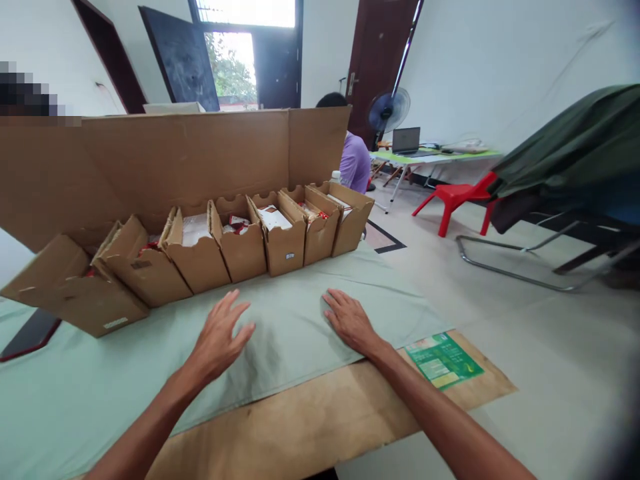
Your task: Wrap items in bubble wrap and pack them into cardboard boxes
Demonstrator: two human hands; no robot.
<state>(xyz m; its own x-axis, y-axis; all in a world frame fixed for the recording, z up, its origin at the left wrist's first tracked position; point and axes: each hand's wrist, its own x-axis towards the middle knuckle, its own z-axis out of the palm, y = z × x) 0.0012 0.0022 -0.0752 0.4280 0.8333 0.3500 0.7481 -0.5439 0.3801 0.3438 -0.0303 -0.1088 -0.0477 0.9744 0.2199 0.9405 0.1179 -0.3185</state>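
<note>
My left hand (pixel 220 337) hovers just over a pale green cloth (pixel 280 333) on the table, fingers spread and holding nothing. My right hand (pixel 350 320) lies flat on the same cloth, palm down, fingers stretched out. Beyond both hands stands a row of several open cardboard boxes (pixel 240 243) with white and red items inside. A tall cardboard sheet (pixel 165 160) stands upright behind the row.
The cloth leaves bare the brown table edge (pixel 310 420), where a green leaflet (pixel 443 360) lies at the right. A seated person in a purple shirt (pixel 355 160) is behind the cardboard. A red plastic chair (pixel 457 197), a fan (pixel 390 110) and a folding cot (pixel 565 180) stand to the right.
</note>
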